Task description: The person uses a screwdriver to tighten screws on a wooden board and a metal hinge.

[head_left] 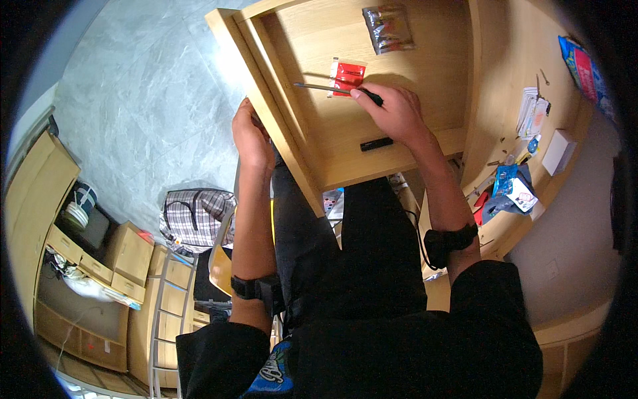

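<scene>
My right hand (393,110) is closed round the black handle of a screwdriver (325,88), held over an open wooden drawer (319,40). Its thin metal shaft points left toward the drawer's front. Below the shaft lies a red-and-clear packet (349,74) on the drawer bottom. My left hand (252,136) is against the outer side of the drawer front (276,120), its fingers curled at the panel and partly hidden. Farther back in the drawer rests a dark see-through packet (389,30). A short black stick-like object (377,144) lies near the drawer's near side.
On the desk (505,80) to the right are keys, paper cards (531,113), a white box (559,152) and a blue packet (508,183). A plaid bag (196,219) stands on the grey floor (153,100), near a metal ladder (171,299). My legs are under the drawer.
</scene>
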Motion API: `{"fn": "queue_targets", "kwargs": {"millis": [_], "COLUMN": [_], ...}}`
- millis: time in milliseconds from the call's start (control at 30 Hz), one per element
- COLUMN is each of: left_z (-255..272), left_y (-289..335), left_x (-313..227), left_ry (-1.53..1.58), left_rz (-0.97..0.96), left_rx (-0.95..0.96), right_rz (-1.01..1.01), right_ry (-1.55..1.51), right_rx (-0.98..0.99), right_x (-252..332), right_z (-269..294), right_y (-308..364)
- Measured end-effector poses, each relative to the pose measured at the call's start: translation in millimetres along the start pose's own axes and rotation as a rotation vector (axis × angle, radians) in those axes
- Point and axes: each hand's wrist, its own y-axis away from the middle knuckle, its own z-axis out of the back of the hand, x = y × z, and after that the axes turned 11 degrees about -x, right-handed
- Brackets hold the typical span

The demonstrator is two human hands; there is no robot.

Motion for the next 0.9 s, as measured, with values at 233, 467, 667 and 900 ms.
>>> {"fn": "queue_targets", "kwargs": {"millis": [233, 467, 667, 900], "left_z": [-7.3, -4.7, -4.7, -3.2], "left_y": [-8.3, -12.8, -13.9, -14.6], "left_x": [-0.3, 5.2, 6.0, 6.2], "left_ry": [-0.11, -0.086, -0.103, -0.11], "left_rz": [-0.067, -0.057, -0.095, -0.12], "left_rx": [-0.095, -0.087, -0.063, -0.049], "right_rz": [0.037, 0.091, 0.126, 0.119], "right_ry": [-0.039, -0.043, -0.064, 0.013], "right_rx": [0.025, 0.057, 0.023, 0.056], "right_x": [-9.3, -10.4, -9.1, -6.4], "right_z": [-7.8, -6.0, -7.1, -5.9], "right_y": [-10.4, -13.5, -12.8, -14.4]}}
